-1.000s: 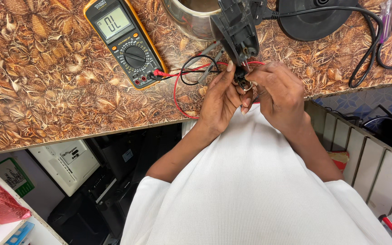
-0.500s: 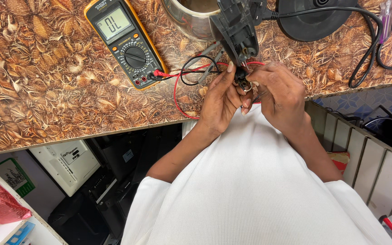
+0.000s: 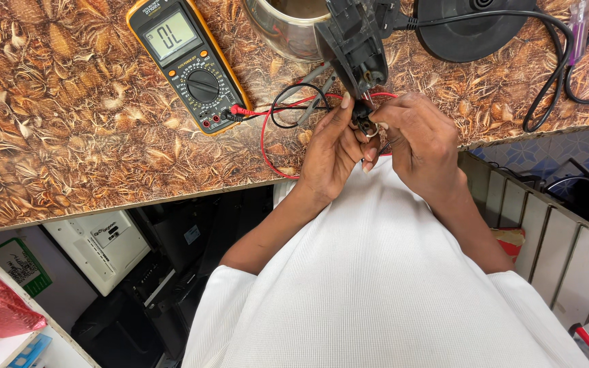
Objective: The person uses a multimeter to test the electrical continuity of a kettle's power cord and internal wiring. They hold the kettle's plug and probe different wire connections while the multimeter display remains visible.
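Item 1: black kettle handle [image 3: 356, 48], lying near desk's [image 3: 69, 136] front edge, lower end held off the edge. I see L hand [image 3: 332, 153] pinched narrow on small black part [image 3: 363, 117] at handle's tip; R hand [image 3: 420, 140] curled on same spot, prob. holding a probe, view too blocked to confirm.

Item 2: yellow multimeter [image 3: 189, 65], mid-desk, red lead [image 3: 267, 129] and black lead [image 3: 288, 109] plugged in.

Status: handle opened, probing in hand; kettle body [image 3: 284, 27] unassembled at back edge.
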